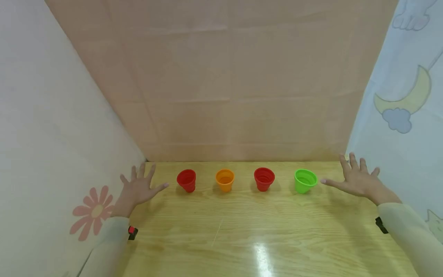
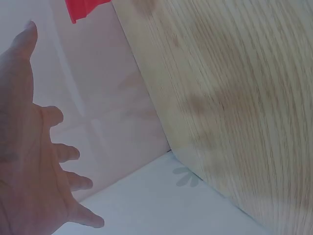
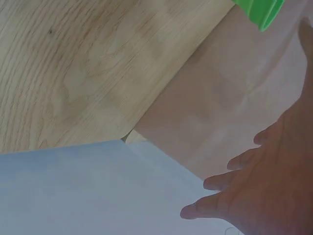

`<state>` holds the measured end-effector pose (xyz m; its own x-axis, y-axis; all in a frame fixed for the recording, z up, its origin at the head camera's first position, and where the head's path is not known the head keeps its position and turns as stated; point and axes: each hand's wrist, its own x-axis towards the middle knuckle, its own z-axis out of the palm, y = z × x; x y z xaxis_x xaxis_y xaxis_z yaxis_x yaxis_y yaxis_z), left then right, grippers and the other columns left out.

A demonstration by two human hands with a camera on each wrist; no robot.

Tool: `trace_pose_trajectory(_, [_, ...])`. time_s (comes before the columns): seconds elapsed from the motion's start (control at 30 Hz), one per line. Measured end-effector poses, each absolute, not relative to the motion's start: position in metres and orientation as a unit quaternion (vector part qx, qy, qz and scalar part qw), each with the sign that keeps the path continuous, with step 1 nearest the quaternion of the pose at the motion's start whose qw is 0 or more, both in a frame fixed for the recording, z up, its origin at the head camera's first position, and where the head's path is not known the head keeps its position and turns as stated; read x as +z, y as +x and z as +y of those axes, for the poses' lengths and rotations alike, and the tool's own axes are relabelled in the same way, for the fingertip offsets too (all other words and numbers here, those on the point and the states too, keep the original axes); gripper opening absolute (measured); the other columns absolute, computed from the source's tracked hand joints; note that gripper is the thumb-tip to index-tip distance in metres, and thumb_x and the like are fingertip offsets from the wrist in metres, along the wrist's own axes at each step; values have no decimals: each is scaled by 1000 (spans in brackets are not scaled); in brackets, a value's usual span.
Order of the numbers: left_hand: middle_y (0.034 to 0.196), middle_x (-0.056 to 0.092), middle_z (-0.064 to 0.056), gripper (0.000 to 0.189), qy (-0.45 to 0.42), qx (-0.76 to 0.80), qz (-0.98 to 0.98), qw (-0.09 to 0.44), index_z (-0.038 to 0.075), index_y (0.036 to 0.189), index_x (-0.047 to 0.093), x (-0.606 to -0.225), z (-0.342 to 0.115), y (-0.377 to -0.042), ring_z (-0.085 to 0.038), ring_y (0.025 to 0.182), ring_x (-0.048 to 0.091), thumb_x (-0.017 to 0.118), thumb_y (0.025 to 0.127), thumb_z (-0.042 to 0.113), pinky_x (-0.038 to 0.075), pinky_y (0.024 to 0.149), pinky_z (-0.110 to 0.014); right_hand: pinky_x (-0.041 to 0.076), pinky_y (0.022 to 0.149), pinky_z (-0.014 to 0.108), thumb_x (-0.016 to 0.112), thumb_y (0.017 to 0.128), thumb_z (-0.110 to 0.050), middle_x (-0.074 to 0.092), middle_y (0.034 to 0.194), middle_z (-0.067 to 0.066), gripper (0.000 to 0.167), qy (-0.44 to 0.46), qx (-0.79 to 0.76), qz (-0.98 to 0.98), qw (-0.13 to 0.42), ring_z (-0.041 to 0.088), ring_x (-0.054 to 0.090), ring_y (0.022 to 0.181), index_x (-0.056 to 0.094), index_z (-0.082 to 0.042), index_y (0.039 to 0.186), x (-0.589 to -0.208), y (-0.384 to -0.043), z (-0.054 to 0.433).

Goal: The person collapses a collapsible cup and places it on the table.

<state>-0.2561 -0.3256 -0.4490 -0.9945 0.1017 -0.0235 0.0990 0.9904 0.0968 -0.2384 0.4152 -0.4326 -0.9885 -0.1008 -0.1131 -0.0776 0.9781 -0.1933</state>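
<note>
Across the far part of the table stand a red cup [image 1: 187, 181], an orange cup [image 1: 225, 181], a second red cup [image 1: 264, 179] and a green cup [image 1: 303, 181], spaced apart in a row with their mouths up. My left hand [image 1: 138, 189], fingers spread, hovers left of the first red cup and holds nothing. On the other side my right hand [image 1: 361, 182] is spread wide too, its thumb pointing toward the green cup without touching it. Part of a red cup [image 2: 85, 7] shows in the left wrist view, and part of the green cup [image 3: 261, 11] in the right.
The wooden table [image 1: 194, 238] meets a beige cloth backdrop [image 1: 235, 96] behind the cups. White walls with printed pictures rise at left [image 1: 52, 134] and right [image 1: 387, 150], close beside the hands. Dark straps or devices sit at both wrists.
</note>
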Motion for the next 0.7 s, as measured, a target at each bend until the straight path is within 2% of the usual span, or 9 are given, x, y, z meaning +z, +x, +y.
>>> trace_pose_trajectory(0.17, [173,-2,-34,109,53,69,996,25,15,170,9,-450,-324,-255,-71,152,4,39,94,87,2,105,-98,9,99,98,57,94,-75,-11,162,50,127,-58,-108,991,49,84,2,139,-16,0,164,-432,-239,405])
trace_pose_trajectory(0.27, [173,2,-34,107,62,89,994,12,10,169,13,-452,-324,-254,-71,151,11,42,96,82,13,109,-95,24,101,93,61,94,-72,-3,163,50,126,-75,-124,989,37,83,9,138,-11,3,165,-429,-241,393])
trace_pose_trajectory(0.43, [169,15,-37,107,85,134,987,-1,0,167,16,-458,-328,-253,-67,147,28,51,98,74,36,107,-85,31,104,89,62,95,-69,10,162,49,121,-99,-139,985,24,77,15,141,-3,5,165,-422,-245,363])
trace_pose_trajectory(0.53, [165,25,-40,105,107,167,980,14,-3,165,17,-463,-330,-254,-64,144,37,61,98,65,43,107,-80,35,105,84,62,95,-69,18,160,45,118,-111,-148,983,17,69,23,141,0,2,167,-415,-246,341])
trace_pose_trajectory(0.63, [159,34,-41,98,127,186,974,18,-5,163,25,-468,-330,-255,-63,140,43,70,98,53,44,109,-76,43,101,78,63,93,-71,25,155,39,117,-120,-169,978,10,59,34,134,5,-2,168,-409,-245,320])
trace_pose_trajectory(0.7, [155,41,-41,90,134,198,971,16,-6,160,31,-470,-328,-256,-61,135,49,74,98,42,48,107,-73,46,100,74,64,92,-72,26,153,34,118,-127,-193,973,9,52,35,132,5,-4,168,-406,-246,307])
